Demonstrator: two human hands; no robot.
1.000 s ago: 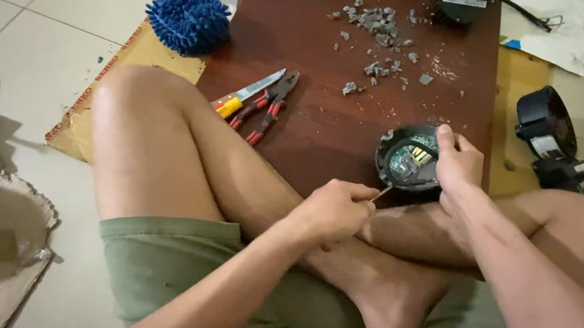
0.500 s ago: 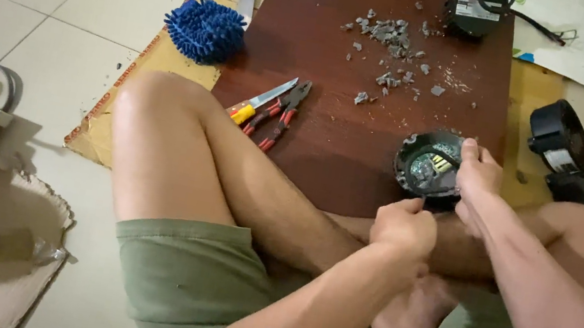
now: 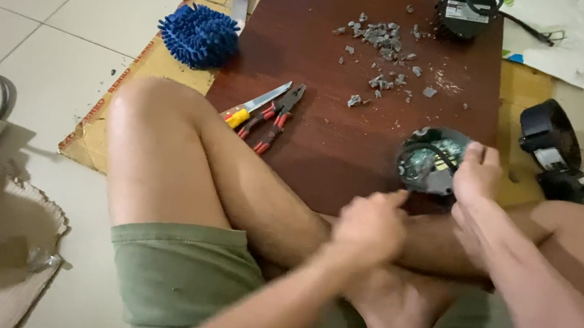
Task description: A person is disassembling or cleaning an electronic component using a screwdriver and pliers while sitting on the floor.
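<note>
Round black housing (image 3: 431,161), near edge of brown board (image 3: 332,115): right hand (image 3: 477,175) grips its right rim; left hand (image 3: 370,228), fisted, sits just below-left.

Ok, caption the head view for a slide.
Seated cross-legged, right hand steadies a round black part on a brown board; left hand hovers beside.
</note>
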